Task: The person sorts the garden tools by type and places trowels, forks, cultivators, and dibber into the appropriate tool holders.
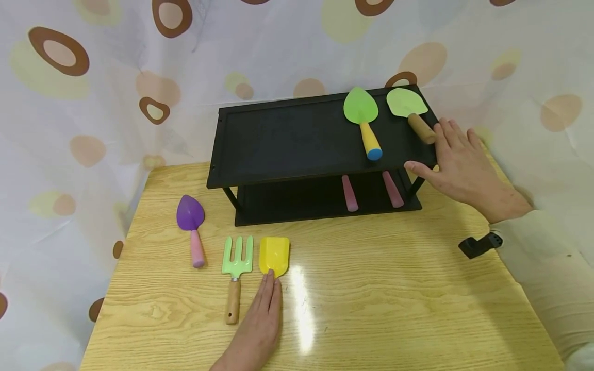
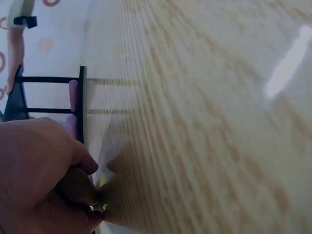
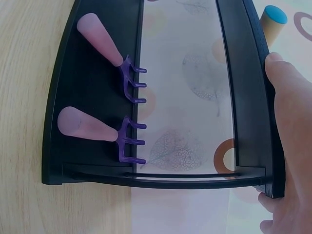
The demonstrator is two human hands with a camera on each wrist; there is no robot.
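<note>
My left hand point(image 1: 259, 324) is at the front of the table, over the handle of a small yellow shovel point(image 1: 274, 252). In the left wrist view its thumb and fingers curl round the wooden handle point(image 2: 77, 185). Just left of the shovel lies a green three-pronged fork point(image 1: 236, 260) with a wooden handle. My right hand point(image 1: 464, 167) rests against the right end of a black two-tier shelf point(image 1: 283, 139), fingers extended along the side and thumb at the front corner. Beside it on the top tier lie a pale green trowel point(image 1: 403, 102) and a green trowel point(image 1: 361, 105) with a yellow handle.
A purple trowel point(image 1: 190, 214) with a pink handle lies on the table's left side. On the lower tier are two purple rakes point(image 3: 127, 80) with pink handles. A patterned curtain point(image 1: 116, 77) hangs behind and beside the wooden table point(image 1: 371, 288).
</note>
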